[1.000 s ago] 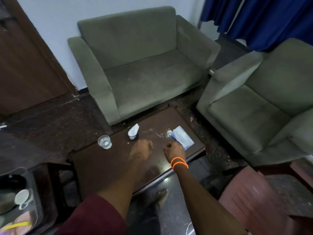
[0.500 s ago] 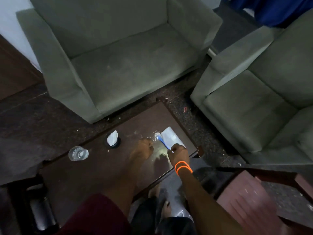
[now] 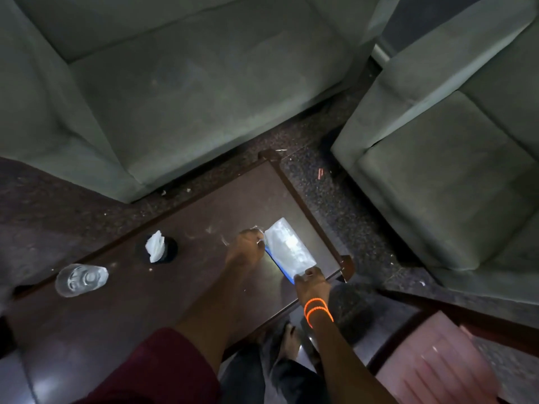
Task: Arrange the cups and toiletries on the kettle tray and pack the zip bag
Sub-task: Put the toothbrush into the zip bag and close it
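A clear zip bag [image 3: 288, 248] with a blue zip edge lies on the right end of the dark wooden table [image 3: 122, 310]. My left hand [image 3: 246, 248] pinches the bag's far left corner. My right hand [image 3: 311, 281], with orange bands on the wrist, pinches its near corner. A clear drinking glass [image 3: 78, 279] stands near the table's left edge. A dark cup [image 3: 163, 249] with white tissue stuffed in it stands between the glass and my left hand. The kettle tray is out of view.
A grey-green sofa [image 3: 163, 91] stands behind the table and a matching armchair [image 3: 449, 182] to its right. A pink-seated chair [image 3: 437, 365] is at the lower right. Speckled dark floor [image 3: 326, 196] shows between the furniture. My feet are below the table's near edge.
The camera has tilted down and moved closer to the table. Both hands reached forward from mid-table to the zip bag and took hold of its two corners.
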